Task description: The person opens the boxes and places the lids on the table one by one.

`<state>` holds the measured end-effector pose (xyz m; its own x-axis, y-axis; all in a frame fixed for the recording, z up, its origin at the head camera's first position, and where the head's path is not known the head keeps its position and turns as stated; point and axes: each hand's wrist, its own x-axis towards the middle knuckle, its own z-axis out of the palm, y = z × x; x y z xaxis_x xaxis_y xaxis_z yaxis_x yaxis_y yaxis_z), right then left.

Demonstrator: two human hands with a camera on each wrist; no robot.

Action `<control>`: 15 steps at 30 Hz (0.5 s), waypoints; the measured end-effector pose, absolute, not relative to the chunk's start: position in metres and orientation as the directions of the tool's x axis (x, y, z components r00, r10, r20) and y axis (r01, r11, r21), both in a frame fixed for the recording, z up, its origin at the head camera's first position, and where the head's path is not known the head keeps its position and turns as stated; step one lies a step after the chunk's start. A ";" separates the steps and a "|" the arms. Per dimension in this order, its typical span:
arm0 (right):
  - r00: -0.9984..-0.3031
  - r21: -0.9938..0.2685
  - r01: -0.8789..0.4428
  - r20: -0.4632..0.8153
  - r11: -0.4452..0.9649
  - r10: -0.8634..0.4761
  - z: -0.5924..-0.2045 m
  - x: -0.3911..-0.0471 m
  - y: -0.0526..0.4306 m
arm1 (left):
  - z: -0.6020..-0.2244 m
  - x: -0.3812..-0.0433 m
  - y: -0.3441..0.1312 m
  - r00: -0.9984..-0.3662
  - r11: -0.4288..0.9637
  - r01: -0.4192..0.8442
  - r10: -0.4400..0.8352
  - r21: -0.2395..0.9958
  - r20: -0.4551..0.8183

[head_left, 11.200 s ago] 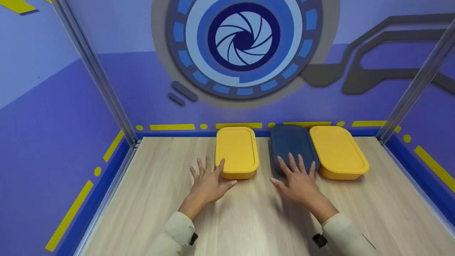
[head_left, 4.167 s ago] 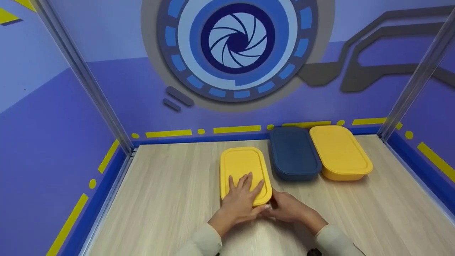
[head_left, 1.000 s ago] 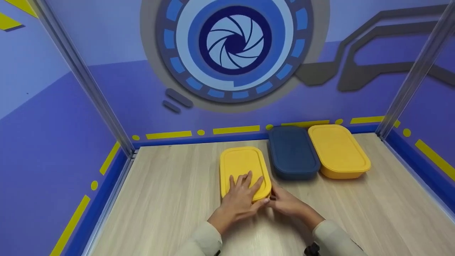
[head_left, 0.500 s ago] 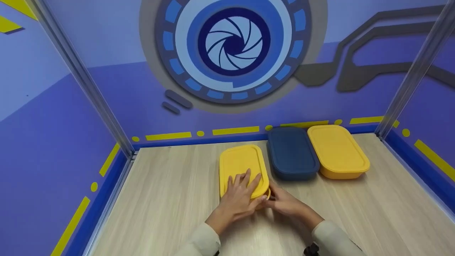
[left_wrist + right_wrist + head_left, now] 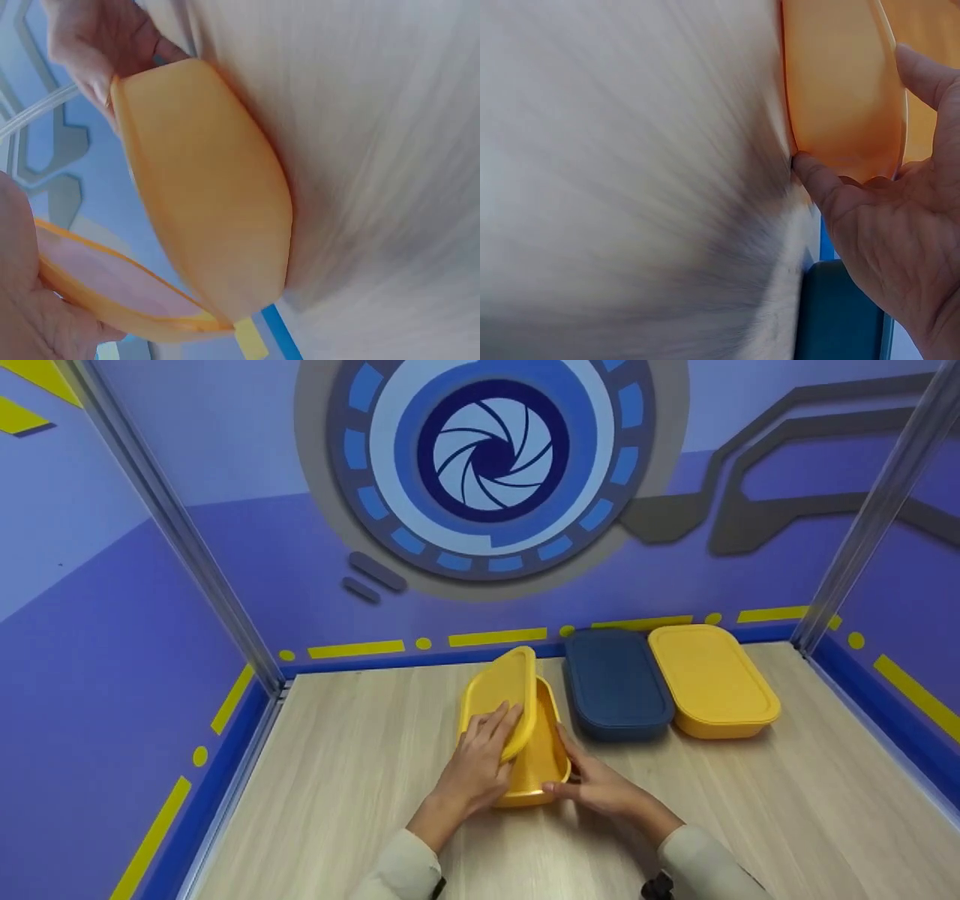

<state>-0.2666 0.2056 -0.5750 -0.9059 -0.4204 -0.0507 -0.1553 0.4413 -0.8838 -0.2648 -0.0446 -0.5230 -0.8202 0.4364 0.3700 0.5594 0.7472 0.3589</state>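
Observation:
In the head view, a yellow food container (image 5: 534,777) stands on the table with its yellow lid (image 5: 496,690) raised and tilted to the left. My left hand (image 5: 471,765) holds the lid, fingers over its top; the thumb is mostly hidden in that view. With the thumb on the rim and fingers against the outer side, my right hand (image 5: 602,789) grips the container's near right corner. The left wrist view shows a wide gap between the lid (image 5: 112,279) and the container (image 5: 206,180), which still meet at one end. The visible part of the inside holds nothing.
To the right, a dark blue lidded container (image 5: 621,682) and another yellow lidded container (image 5: 712,679) stand side by side at the back wall (image 5: 420,615). Metal posts (image 5: 202,562) rise at the back corners of the wooden table (image 5: 337,780).
The first yellow container was drawn back from the wall earlier. Since half a second ago, my left hand has lifted the lid's right side and swung it left. My right hand stays at the corner.

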 end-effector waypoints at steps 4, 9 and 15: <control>-0.913 -0.876 -0.131 -0.075 0.463 -0.400 -0.574 -0.266 0.207 | -0.522 -0.269 -0.056 -0.796 0.707 0.579 0.382 0.406 0.469; -0.916 -0.872 -0.106 -0.101 0.478 -0.387 -0.573 -0.266 0.206 | -0.523 -0.275 -0.075 -0.748 0.654 0.600 0.253 0.460 0.614; -0.916 -0.870 -0.126 -0.083 0.477 -0.393 -0.573 -0.266 0.204 | -0.523 -0.279 -0.091 -0.712 0.586 0.609 0.105 0.535 0.695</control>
<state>-0.2658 0.2036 -0.5732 -0.9156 -0.3935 -0.0826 -0.1264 0.4767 -0.8699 -0.2787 -0.0914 -0.5227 -0.7117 0.1055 0.6945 0.6087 0.5860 0.5348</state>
